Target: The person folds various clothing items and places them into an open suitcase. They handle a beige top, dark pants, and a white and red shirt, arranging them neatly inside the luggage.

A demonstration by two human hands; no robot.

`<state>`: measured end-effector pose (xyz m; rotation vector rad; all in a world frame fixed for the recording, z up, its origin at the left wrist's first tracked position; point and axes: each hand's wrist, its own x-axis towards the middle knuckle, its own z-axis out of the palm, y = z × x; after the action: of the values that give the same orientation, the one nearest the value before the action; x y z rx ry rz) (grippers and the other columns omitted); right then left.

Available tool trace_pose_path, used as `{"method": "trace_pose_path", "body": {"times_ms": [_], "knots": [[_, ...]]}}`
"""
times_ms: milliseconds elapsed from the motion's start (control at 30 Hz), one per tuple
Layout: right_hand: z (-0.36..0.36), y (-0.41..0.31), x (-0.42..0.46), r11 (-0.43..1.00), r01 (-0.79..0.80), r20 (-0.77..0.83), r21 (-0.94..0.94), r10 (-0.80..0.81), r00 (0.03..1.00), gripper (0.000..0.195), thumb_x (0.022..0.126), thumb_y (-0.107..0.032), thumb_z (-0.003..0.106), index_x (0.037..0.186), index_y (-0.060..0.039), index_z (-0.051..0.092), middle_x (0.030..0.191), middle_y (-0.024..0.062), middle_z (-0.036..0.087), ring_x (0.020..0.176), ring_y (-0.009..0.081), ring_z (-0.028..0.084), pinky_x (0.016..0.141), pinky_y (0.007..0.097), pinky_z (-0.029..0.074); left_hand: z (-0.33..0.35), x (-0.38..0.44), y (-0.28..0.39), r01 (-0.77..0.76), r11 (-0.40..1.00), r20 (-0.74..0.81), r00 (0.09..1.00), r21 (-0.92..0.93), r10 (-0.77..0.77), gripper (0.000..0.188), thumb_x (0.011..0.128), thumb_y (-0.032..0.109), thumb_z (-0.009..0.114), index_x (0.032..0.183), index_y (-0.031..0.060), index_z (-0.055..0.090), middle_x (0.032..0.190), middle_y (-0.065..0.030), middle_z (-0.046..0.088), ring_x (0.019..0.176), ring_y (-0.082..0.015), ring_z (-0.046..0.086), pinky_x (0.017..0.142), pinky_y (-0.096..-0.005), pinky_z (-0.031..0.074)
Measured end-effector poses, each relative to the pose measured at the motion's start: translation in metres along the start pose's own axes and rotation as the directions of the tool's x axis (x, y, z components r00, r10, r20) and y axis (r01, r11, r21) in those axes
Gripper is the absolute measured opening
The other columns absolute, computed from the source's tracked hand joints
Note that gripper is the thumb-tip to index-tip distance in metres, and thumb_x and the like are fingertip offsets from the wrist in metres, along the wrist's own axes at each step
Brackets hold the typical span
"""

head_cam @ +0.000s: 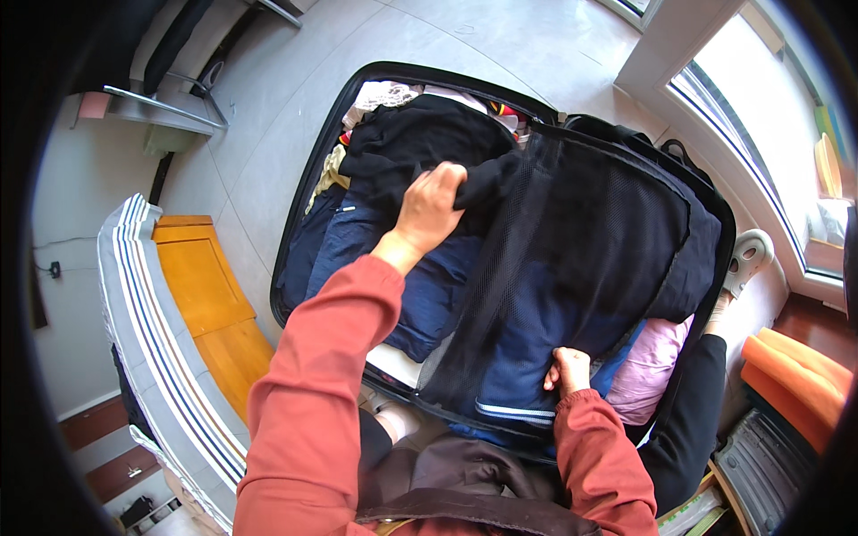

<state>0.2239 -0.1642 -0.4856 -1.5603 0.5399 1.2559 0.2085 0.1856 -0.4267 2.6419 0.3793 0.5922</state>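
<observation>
An open suitcase (pixel 295 201) lies on the floor before me, both halves filled with clothes. My left hand (pixel 432 208) grips a bunched part of a black garment (pixel 429 134) at the upper middle of the left half. Below that garment lie dark navy clothes (pixel 429 288). A black mesh divider (pixel 509 221) covers much of the right half, with dark and blue clothes showing through it. My right hand (pixel 570 368), its fingers curled, rests on the lower part of this mesh. Whether it pinches the mesh is hidden. A pink garment (pixel 650 368) bulges out beside it.
To the left stands a wooden cabinet (pixel 208 275) beside a striped cloth (pixel 174 335). A glazed door (pixel 744 154) is at the upper right. Near the right edge, an orange folded item (pixel 798 382) sits above a grey plastic lid (pixel 764 455). My shoe (pixel 747 258) flanks the suitcase.
</observation>
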Motion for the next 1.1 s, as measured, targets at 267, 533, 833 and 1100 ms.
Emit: {"method": "trace_pose_path", "body": {"times_ms": [267, 533, 833, 1100], "knots": [[-0.004, 0.003, 0.001, 0.999, 0.033, 0.016, -0.012, -0.033, 0.999, 0.028, 0.078, -0.013, 0.048, 0.051, -0.0051, 0.044, 0.04, 0.0072, 0.041, 0.029, 0.0207, 0.044, 0.029, 0.0312, 0.036, -0.116, -0.012, 0.021, 0.688, 0.085, 0.519, 0.617, -0.721, -0.591, 0.033, 0.078, 0.012, 0.062, 0.107, -0.0034, 0.055, 0.098, -0.0091, 0.061, 0.084, -0.0176, 0.06, 0.077, -0.0287, 0.048], [-0.004, 0.004, 0.0, 0.993, 0.099, 0.013, -0.064, -0.099, 0.995, 0.03, 0.076, -0.017, 0.046, 0.048, -0.0065, 0.043, 0.041, 0.0078, 0.044, 0.031, 0.0209, 0.047, 0.029, 0.0293, 0.036, -0.251, -0.039, 0.083, 0.515, -0.25, 0.537, 0.541, -0.82, -0.647, 0.038, 0.085, 0.02, 0.051, 0.114, -0.005, 0.048, 0.11, -0.0166, 0.056, 0.096, -0.0257, 0.057, 0.087, -0.0353, 0.046], [0.07, 0.018, -0.119, 0.953, -0.188, 0.706, 0.237, -0.037, 0.707, 0.06, 0.085, -0.048, 0.047, 0.113, 0.0048, 0.046, 0.111, 0.0243, 0.052, 0.103, 0.0328, 0.052, 0.087, 0.0408, 0.043, -0.313, -0.101, 0.184, 0.423, -0.294, 0.51, 0.62, -0.857, -0.596, 0.042, 0.087, 0.023, 0.046, 0.117, -0.007, 0.046, 0.115, -0.0176, 0.054, 0.102, -0.0277, 0.055, 0.094, -0.0364, 0.04], [0.127, -0.028, -0.221, 0.651, -0.445, 0.757, 0.614, -0.327, 0.566, 0.055, 0.084, -0.047, 0.048, 0.112, 0.0, 0.053, 0.114, 0.0132, 0.056, 0.102, 0.03, 0.054, 0.092, 0.0388, 0.042, -0.332, -0.169, 0.248, 0.524, -0.303, 0.595, 0.583, -0.796, -0.554, 0.045, 0.08, 0.01, 0.049, 0.12, -0.0076, 0.041, 0.116, -0.0192, 0.052, 0.103, -0.0289, 0.054, 0.094, -0.0373, 0.041]]}}
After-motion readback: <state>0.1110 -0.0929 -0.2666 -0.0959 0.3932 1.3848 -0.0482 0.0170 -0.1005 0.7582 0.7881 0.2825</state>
